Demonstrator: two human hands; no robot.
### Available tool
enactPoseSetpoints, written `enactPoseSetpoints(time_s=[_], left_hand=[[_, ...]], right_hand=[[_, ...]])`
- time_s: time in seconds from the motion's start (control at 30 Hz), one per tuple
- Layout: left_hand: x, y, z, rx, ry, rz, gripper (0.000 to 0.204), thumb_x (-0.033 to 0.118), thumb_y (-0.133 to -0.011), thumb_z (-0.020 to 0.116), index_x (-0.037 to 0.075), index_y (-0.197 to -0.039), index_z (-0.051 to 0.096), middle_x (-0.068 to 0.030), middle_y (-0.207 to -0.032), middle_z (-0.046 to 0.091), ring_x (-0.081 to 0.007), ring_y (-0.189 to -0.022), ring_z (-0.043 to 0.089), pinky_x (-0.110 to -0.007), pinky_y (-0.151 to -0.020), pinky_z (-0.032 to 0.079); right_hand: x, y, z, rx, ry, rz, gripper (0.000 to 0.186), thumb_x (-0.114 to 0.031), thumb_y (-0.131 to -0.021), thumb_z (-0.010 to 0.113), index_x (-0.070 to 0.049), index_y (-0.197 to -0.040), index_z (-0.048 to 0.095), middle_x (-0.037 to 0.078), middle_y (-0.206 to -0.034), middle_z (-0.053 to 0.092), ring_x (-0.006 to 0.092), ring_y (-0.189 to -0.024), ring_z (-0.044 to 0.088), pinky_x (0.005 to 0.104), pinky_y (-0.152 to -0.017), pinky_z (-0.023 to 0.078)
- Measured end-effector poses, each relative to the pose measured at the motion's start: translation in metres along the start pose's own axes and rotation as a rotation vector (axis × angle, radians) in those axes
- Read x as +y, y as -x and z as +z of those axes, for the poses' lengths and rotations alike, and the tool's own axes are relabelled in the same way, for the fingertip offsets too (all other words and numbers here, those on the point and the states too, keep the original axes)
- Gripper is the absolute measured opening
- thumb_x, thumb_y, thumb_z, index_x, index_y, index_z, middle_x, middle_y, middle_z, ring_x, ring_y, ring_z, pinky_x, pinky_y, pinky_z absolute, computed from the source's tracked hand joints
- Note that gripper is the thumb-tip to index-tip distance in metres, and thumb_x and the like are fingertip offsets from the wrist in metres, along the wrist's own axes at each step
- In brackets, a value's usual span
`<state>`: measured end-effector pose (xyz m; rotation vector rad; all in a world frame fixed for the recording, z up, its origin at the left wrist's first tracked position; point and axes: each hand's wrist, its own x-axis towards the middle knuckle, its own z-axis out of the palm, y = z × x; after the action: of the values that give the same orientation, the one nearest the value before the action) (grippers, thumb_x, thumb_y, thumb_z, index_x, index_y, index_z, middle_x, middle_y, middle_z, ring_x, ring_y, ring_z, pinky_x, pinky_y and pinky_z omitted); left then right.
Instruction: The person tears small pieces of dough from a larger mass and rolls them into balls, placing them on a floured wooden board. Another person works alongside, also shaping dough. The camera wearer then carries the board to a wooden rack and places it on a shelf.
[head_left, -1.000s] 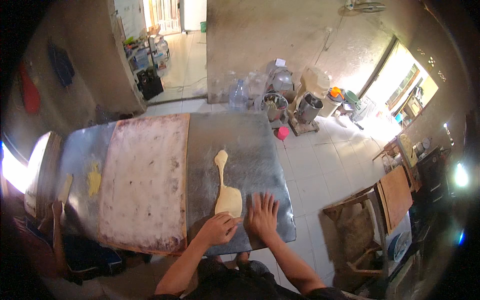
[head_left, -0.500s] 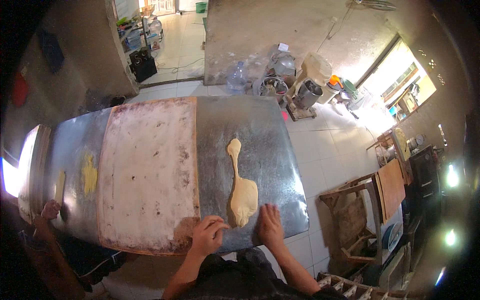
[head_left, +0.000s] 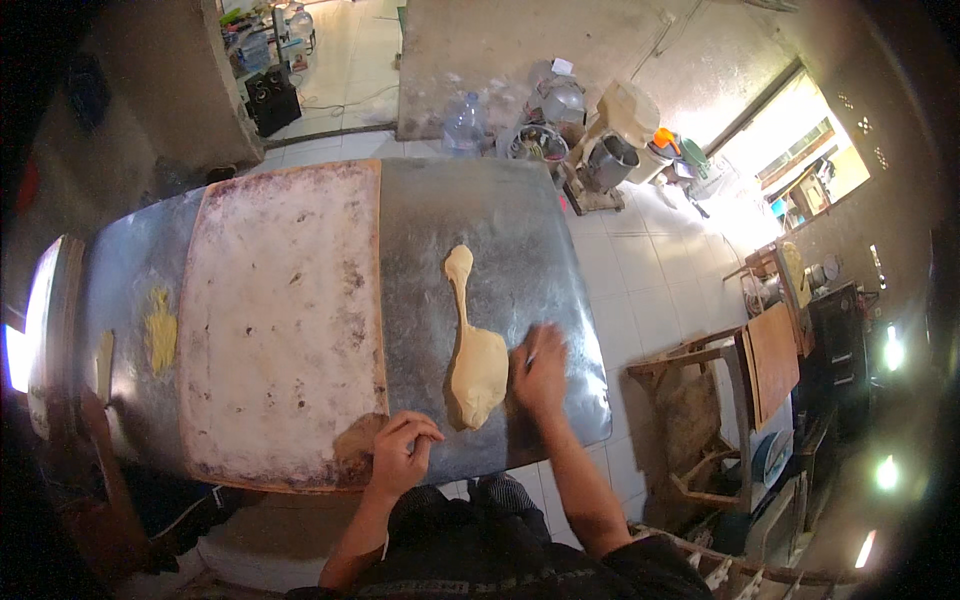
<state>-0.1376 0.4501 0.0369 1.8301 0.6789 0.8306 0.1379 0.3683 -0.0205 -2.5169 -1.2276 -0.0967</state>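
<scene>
A pale lump of dough point(head_left: 478, 375) lies on the dark metal tabletop point(head_left: 510, 220). From its far end a thin neck stretches to a small knob of dough. My left hand point(head_left: 402, 452) hovers by the near edge of the white-dusted board, left of the dough's near end. Its fingers are loosely bent and apart, with nothing in them. On the dough's right side is my right hand point(head_left: 540, 368), over the metal and apart from the lump. Motion smears its fingers; a small light spot shows there that I cannot make out.
The white-dusted board point(head_left: 285, 320) covers the table's middle. Yellow crumbs or powder point(head_left: 160, 332) and a pale strip point(head_left: 104, 365) lie further left, near another person's arm point(head_left: 100, 440). A mixer point(head_left: 608, 160) and a clear water bottle point(head_left: 464, 122) stand beyond; a wooden frame point(head_left: 700, 400) is at right.
My right hand has moved away from me along the dough's right side, its flat fingers now blurred. My left hand has shifted slightly left. The view has tilted; the dough looks unchanged.
</scene>
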Motion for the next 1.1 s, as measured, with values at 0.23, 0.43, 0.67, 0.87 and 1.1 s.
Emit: enactPoseSetpoints(time_s=[0.23, 0.43, 0.67, 0.87, 1.1], left_hand=[[0.009, 0.015, 0.01, 0.137, -0.038, -0.084, 0.018, -0.012, -0.085, 0.063, 0.003, -0.083, 0.073, -0.0105, -0.088, 0.071, -0.0237, -0.082, 0.071, -0.033, -0.069, 0.056], [0.033, 0.01, 0.024, 0.144, -0.058, -0.177, 0.016, -0.01, -0.087, 0.062, 0.001, -0.083, 0.071, -0.0115, -0.087, 0.071, -0.0209, -0.08, 0.071, -0.031, -0.07, 0.056], [0.032, 0.019, 0.048, 0.178, 0.119, -0.425, 0.015, -0.009, -0.091, 0.057, -0.003, -0.09, 0.071, -0.0113, -0.088, 0.071, -0.0172, -0.079, 0.071, -0.03, -0.072, 0.057], [0.041, 0.012, 0.064, 0.116, -0.068, -0.464, 0.015, -0.007, -0.092, 0.057, -0.003, -0.089, 0.071, -0.0119, -0.089, 0.071, -0.0163, -0.076, 0.07, -0.029, -0.069, 0.055], [0.043, 0.009, 0.105, 0.244, -0.556, -0.477, 0.037, 0.026, -0.098, 0.066, 0.007, -0.128, 0.056, -0.0195, -0.1, 0.07, -0.0356, -0.083, 0.072, -0.044, -0.073, 0.057]], right_hand=[[0.006, -0.022, -0.043, 0.075, -0.02, 0.082, 0.064, -0.031, -0.1, 0.059, 0.005, -0.15, 0.044, 0.039, -0.154, 0.036, 0.0551, -0.145, 0.034, 0.059, -0.121, 0.026], [0.062, 0.02, -0.027, -0.304, -0.074, -0.176, 0.055, -0.026, -0.101, 0.055, 0.001, -0.148, 0.048, 0.035, -0.156, 0.037, 0.052, -0.145, 0.036, 0.0592, -0.122, 0.024], [0.039, 0.008, -0.027, -0.296, -0.197, -0.308, 0.051, -0.02, -0.101, 0.053, 0.002, -0.147, 0.048, 0.033, -0.152, 0.044, 0.0518, -0.144, 0.037, 0.057, -0.123, 0.025], [0.044, -0.04, -0.033, -0.054, -0.184, -0.379, 0.048, -0.018, -0.099, 0.055, -0.002, -0.144, 0.053, 0.029, -0.151, 0.047, 0.0477, -0.143, 0.042, 0.0568, -0.12, 0.031], [0.063, -0.017, -0.117, -0.414, -0.282, 0.195, 0.044, -0.035, -0.098, 0.062, -0.005, -0.13, 0.062, 0.024, -0.108, 0.073, 0.0425, -0.096, 0.072, 0.0513, -0.084, 0.057]])
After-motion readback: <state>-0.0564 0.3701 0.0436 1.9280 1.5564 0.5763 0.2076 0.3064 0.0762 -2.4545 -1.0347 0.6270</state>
